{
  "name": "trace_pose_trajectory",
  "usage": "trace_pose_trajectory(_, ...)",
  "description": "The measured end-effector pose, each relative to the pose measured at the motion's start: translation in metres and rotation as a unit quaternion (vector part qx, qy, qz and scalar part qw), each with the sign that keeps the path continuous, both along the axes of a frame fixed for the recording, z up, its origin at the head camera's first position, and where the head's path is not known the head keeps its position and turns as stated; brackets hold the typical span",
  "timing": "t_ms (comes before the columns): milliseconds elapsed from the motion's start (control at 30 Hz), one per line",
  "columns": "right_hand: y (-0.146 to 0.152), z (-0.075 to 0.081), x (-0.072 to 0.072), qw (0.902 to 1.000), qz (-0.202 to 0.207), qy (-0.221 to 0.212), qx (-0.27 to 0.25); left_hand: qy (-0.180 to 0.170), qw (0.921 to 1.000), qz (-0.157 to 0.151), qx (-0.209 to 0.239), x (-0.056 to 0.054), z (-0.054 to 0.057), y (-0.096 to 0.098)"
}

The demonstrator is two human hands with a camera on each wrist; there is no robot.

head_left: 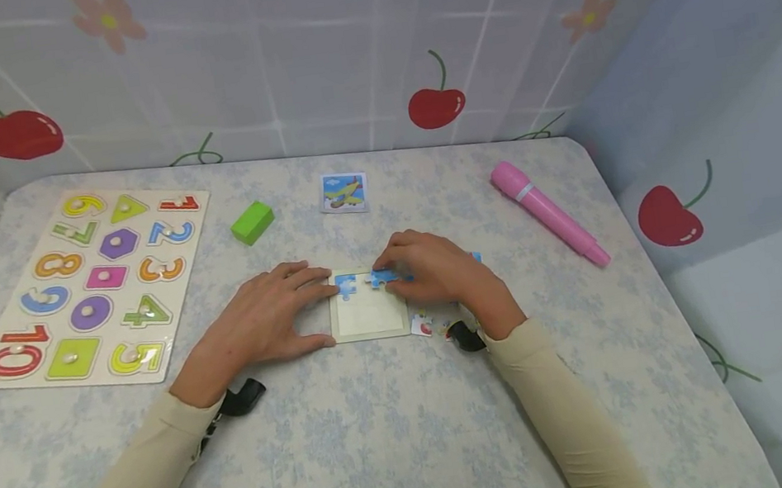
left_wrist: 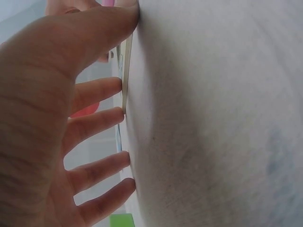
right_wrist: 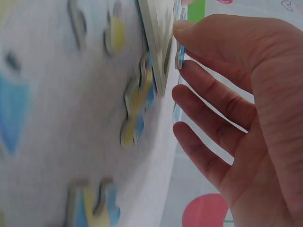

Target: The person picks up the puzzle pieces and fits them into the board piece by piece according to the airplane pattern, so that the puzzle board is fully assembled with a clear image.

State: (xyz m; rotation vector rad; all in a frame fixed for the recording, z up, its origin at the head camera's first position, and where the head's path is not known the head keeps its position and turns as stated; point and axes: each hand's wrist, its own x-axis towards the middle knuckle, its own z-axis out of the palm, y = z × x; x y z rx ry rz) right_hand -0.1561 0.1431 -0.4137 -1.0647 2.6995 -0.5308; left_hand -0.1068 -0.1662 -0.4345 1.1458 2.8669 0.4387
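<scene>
A shallow square puzzle tray [head_left: 372, 322] lies on the table, with a blue jigsaw piece [head_left: 346, 285] in its upper left corner. My left hand [head_left: 262, 316] rests at the tray's left side, fingers spread and fairly straight. In the left wrist view, its thumb and fingertips touch the tray's edge and the table. My right hand [head_left: 434, 263] pinches another blue jigsaw piece [right_wrist: 180, 54] between thumb and fingers, over the tray's upper right part. Loose jigsaw pieces [right_wrist: 139, 106] lie right of the tray, partly hidden under the right hand and wrist in the head view.
A board of numbers and shapes [head_left: 111, 337] lies at the left. Beyond the tray are a green block [head_left: 253, 222] and a small airplane picture card [head_left: 343, 193]. A pink stick with a thicker rounded end [head_left: 548, 213] lies to the right.
</scene>
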Motion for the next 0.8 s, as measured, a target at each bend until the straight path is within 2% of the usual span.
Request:
trace_pose_trajectory(267,-0.011,-0.003,0.003,0.9996,0.021,0.019,-0.001,0.004,1.0000,-0.003,0.003,0.000,-0.001,-0.001)
trace_pose_trajectory(800,-0.023,-0.007,0.005,0.9986,0.025,0.039,0.024,0.011,0.9998,-0.010,0.010,0.000,-0.001,-0.002)
